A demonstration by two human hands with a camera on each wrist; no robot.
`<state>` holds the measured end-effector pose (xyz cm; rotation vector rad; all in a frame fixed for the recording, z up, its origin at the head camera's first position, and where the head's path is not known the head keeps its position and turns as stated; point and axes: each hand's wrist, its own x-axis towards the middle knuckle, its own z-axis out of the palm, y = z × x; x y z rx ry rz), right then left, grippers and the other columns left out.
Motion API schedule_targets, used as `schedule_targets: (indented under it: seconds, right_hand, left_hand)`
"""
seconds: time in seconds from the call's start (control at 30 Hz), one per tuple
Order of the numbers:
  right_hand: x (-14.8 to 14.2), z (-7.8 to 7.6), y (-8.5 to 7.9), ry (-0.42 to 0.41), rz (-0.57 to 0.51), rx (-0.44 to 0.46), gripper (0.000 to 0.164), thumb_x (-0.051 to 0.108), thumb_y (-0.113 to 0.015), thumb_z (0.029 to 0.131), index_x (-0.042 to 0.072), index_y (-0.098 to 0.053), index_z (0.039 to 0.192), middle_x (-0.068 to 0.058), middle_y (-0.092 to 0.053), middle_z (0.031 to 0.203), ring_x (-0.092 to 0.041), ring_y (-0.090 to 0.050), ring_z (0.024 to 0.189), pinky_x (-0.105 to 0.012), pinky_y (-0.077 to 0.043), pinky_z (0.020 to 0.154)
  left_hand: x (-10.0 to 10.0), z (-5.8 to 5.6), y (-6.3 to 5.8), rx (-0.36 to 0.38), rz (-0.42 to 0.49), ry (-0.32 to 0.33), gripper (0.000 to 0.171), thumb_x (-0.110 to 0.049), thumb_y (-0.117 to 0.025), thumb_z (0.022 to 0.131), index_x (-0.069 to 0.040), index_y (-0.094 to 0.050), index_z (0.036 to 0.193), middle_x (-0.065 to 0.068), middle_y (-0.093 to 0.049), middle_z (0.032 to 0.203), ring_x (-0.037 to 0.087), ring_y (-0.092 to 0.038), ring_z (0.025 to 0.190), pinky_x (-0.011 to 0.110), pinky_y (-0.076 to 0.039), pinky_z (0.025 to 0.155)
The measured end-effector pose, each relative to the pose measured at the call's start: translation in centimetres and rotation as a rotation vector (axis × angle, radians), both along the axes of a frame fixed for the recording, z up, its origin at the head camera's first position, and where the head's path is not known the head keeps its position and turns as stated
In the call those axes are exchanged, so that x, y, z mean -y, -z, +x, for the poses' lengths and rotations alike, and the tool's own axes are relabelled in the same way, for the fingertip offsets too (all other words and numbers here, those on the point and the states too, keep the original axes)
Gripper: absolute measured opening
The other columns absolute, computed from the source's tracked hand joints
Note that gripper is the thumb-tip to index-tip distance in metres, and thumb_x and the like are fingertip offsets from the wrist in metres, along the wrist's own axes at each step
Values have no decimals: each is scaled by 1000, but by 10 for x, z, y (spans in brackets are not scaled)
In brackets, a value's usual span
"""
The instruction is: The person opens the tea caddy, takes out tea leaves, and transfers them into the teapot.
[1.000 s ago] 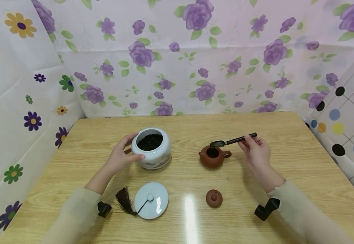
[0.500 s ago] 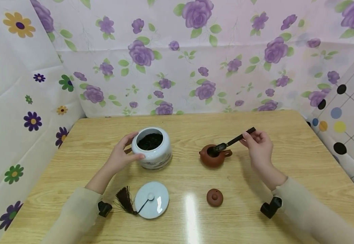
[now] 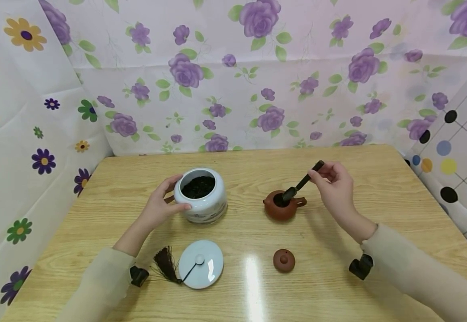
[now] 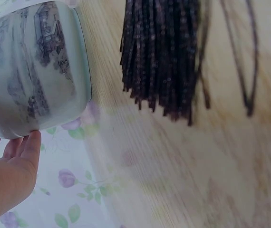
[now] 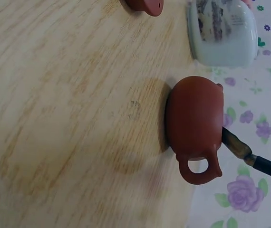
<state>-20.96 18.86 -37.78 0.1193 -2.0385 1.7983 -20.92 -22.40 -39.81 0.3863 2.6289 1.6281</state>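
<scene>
My left hand point(image 3: 161, 203) grips the side of a white porcelain jar point(image 3: 207, 210), fingers behind it and thumb near the front of its rim. Dark loose tea leaves point(image 3: 198, 187) lie inside the jar. Between thumb and fingers, my right hand point(image 3: 338, 190) pinches the dark handle of a small tea scoop point(image 3: 289, 193). The scoop slants down, its tip in the mouth of a brown clay teapot point(image 3: 280, 212). In the right wrist view the scoop's metal neck point(image 5: 239, 146) shows, while its tip is hidden by the teapot point(image 5: 195, 114).
The jar's pale lid point(image 3: 207, 270) lies in front of the jar, with a dark tassel point(image 3: 165, 264) on its left. The small teapot lid point(image 3: 284, 260) lies in front of the teapot. Flowered cloth point(image 3: 233, 89) hangs behind the wooden table point(image 3: 241, 170).
My right hand has raised the handle end and swung it leftward, so the scoop tilts more steeply, its tip lowered into the teapot's mouth. My left hand stays on the jar.
</scene>
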Motion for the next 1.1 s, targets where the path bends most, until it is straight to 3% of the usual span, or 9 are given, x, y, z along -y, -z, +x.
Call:
schedule_targets:
  seconds: [0.2,0.37,0.57,0.83,1.1]
  right_hand:
    - [1,0,-8,22,-62,72,13,3,-65,88,6,-56,97,2,-58,84,-5,-62,75,-19,-57,72]
    - [1,-2,-16,35,-300,191,13,3,-66,88,5,-54,93,0,-59,79,-7,-66,71,-20,-57,72]
    - [5,-9,-27,-9,-556,310,19,4,-65,88,1,-52,101,-2,-62,82,-10,-68,73,-21,-57,75]
    - [30,-14,-42,-78,-678,339,15,0,-59,91,0,-49,101,-3,-65,77,-10,-69,69,-19,-57,74]
    - [61,-19,-58,-124,-660,327,13,0,-57,92,-2,-51,104,-3,-64,79,-9,-69,71,-20,-57,75]
  left_hand:
    - [0,0,0,-2,5,4,83,-11,-79,77,-6,-34,146,17,-41,143,34,-40,129,56,-36,107]
    - [0,0,-2,-11,-2,4,83,-11,-80,77,-6,-34,146,17,-41,142,34,-40,129,57,-37,107]
    - [2,1,-2,-15,-5,3,83,-10,-80,77,-6,-34,146,17,-41,142,34,-40,129,56,-37,107]
    - [2,2,-1,-13,1,-2,83,-10,-80,76,-6,-34,146,17,-41,143,34,-41,129,56,-37,107]
    - [2,1,0,-15,13,3,82,-11,-80,77,-6,-35,145,16,-41,142,34,-41,129,57,-37,106]
